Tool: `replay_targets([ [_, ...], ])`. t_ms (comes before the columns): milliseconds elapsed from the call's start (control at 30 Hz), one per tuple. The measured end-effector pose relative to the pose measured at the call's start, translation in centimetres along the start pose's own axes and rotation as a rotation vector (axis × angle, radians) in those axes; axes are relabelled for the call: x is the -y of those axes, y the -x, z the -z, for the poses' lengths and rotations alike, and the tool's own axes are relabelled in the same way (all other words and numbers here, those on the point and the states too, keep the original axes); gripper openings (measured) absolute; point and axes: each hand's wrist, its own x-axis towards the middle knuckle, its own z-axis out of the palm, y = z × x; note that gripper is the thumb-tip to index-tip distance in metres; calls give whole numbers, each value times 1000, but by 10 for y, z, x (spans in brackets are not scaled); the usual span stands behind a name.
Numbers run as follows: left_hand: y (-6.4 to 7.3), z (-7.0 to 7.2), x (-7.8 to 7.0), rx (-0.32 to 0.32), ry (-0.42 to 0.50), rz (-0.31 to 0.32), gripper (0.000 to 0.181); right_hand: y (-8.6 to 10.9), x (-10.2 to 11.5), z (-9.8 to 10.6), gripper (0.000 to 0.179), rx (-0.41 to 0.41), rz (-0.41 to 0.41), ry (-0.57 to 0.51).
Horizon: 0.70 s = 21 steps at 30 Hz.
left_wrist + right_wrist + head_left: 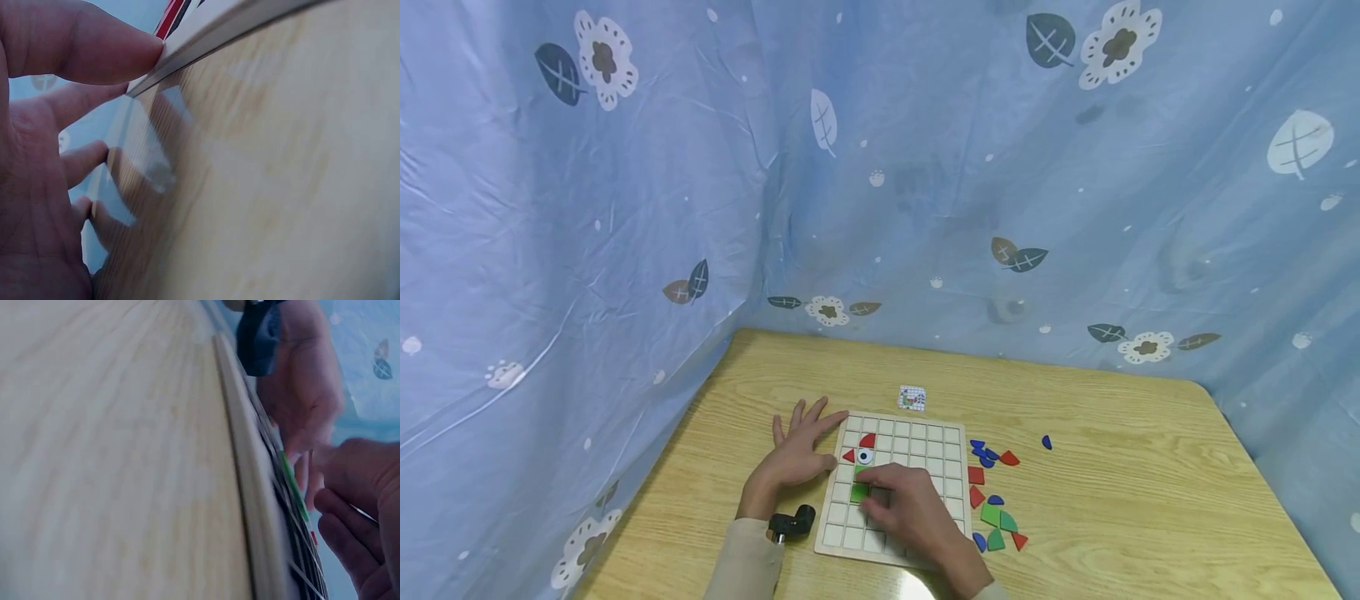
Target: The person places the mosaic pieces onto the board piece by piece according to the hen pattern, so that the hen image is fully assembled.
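A pale gridded wooden board (925, 429) lies on the table. My left hand (796, 454) has its fingers spread, with thumb and index finger touching the board's left edge; the left wrist view shows the thumb (112, 47) against that edge. Over the board, my right hand (910, 504) has index finger and thumb apart beside two green pieces, the lower a green square (859, 492) and the upper green piece (861, 472) partly covered. I see nothing held between them. Above sit an eye piece (865, 457), a red triangle (849, 455) and a red quarter circle (868, 440).
Loose pieces lie right of the board: several blue half circles (987, 462), red pieces (976, 475), a green square (991, 513) and green quarter circles (996, 541). One blue half circle (1047, 442) lies farther right. Behind the board is a small picture card (912, 397). A blue curtain (925, 208) surrounds the table.
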Motion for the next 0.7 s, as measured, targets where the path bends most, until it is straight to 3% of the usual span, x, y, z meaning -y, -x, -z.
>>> replay_targets([
  [200,-1,-1,0,4,-4,5,82,16,-3,15,31,47,-133,-154],
  [367,-1,1,0,-1,7,9,84,34,-7,32,31,35,-212,-234],
  [600,0,0,2,2,17,4,85,71,-18,61,29,-79,-229,-221],
  [700,0,-1,2,4,19,7,84,90,-23,73,30,-135,-323,-240],
])
